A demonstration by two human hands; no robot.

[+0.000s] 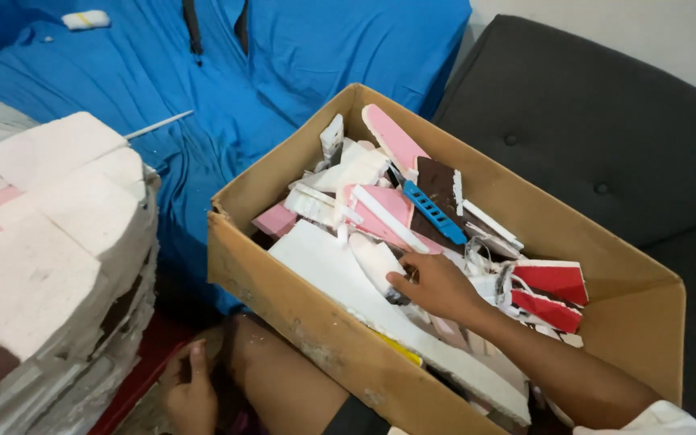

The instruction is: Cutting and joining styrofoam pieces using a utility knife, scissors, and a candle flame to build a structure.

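Observation:
My right hand (437, 283) reaches into an open cardboard box (300, 326) and rests on the foam scraps inside, fingers curled around a white sole-shaped foam piece (374, 259). The box holds several foam offcuts: white (340, 278), pink (393, 138), red (556, 279), a dark brown piece (438, 187) and a blue perforated strip (435, 213). My left hand (189, 392) lies low at the bottom left beside my knee, fingers loosely curled, holding nothing that I can see.
A tall stack of white foam sheets (50, 234) with pink patches stands at the left. A blue cloth (227, 80) covers the surface behind, with a thin white rod (159, 124) on it. A dark grey sofa (606, 137) lies behind the box.

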